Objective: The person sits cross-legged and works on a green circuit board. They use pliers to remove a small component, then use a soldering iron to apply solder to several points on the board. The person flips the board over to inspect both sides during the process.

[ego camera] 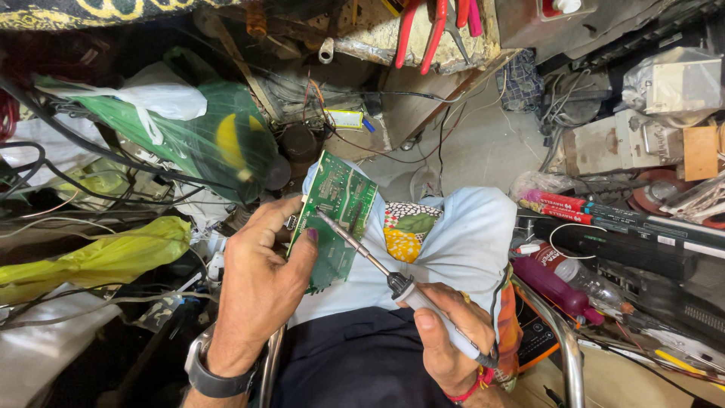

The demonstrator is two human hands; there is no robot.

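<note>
Circuit board [336, 219]: glossy green laminate. Soldering iron [400, 283]: bare metal shaft, smooth grey plastic grip. Cloth [461, 234] beneath: matt pale-blue fabric. Bag [113, 253]: shiny, crinkled yellow plastic. Pliers [423, 30]: smooth red-coated handles.

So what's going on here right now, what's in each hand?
A person sits in a cluttered workshop. The left hand holds a green circuit board upright over the lap, thumb on its face. The right hand grips a soldering iron by its handle, its tip resting against the board's middle. A patterned cloth lies on the knee just behind. Red-handled pliers hang above; a pink bottle lies to the right.
</note>
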